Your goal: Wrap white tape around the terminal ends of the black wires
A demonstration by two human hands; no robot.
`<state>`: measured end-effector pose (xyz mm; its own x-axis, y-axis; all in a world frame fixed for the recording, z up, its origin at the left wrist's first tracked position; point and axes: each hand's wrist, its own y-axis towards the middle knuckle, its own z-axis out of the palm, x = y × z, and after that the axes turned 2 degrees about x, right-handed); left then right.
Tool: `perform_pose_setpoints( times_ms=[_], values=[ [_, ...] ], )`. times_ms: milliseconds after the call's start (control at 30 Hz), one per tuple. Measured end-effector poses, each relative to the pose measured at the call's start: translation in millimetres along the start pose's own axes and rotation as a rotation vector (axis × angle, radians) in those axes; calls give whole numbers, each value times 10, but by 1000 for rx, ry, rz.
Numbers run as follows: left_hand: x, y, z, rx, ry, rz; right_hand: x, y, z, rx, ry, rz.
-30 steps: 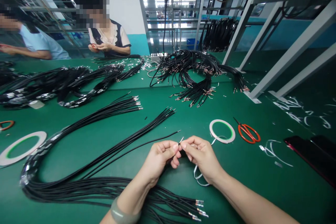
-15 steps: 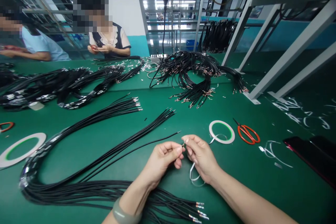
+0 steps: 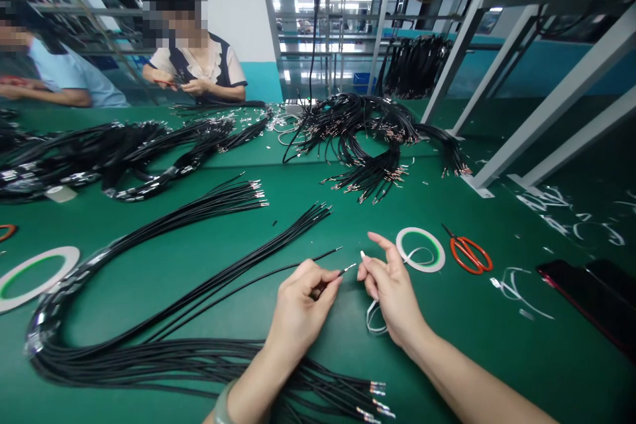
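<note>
Orange-handled scissors (image 3: 471,253) lie on the green bench mat (image 3: 497,371), with a co-worker (image 3: 199,73) seated across the bench.

A lone wire (image 3: 298,263) is reaching into the left hand (image 3: 301,318), while a tape roll (image 3: 420,230) is lying just right of the right hand (image 3: 392,295), with scissors (image 3: 468,251) beyond it on the workbench (image 3: 546,371). Wire bundles (image 3: 362,126) are lying farther back, and a co-worker (image 3: 203,73) is sitting behind them.
</note>
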<state>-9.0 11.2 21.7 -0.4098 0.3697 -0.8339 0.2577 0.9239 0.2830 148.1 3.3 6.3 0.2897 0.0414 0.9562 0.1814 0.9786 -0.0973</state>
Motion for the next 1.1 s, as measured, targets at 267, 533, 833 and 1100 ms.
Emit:
perform_pose_setpoints(
  times_ms=[267,533,833,1100],
  values=[
    [18,-41,27,2,94,119,16,-27,-7,136,-132,-17],
    [-14,-25,27,44,-89,-85,20,-30,2,218,-293,-156],
    [-78,70,-3,100,-585,-558,57,120,-185,446,-156,-56],
    [-82,56,-22,239,-618,-568,96,93,-164,442,-252,-156]
  ],
)
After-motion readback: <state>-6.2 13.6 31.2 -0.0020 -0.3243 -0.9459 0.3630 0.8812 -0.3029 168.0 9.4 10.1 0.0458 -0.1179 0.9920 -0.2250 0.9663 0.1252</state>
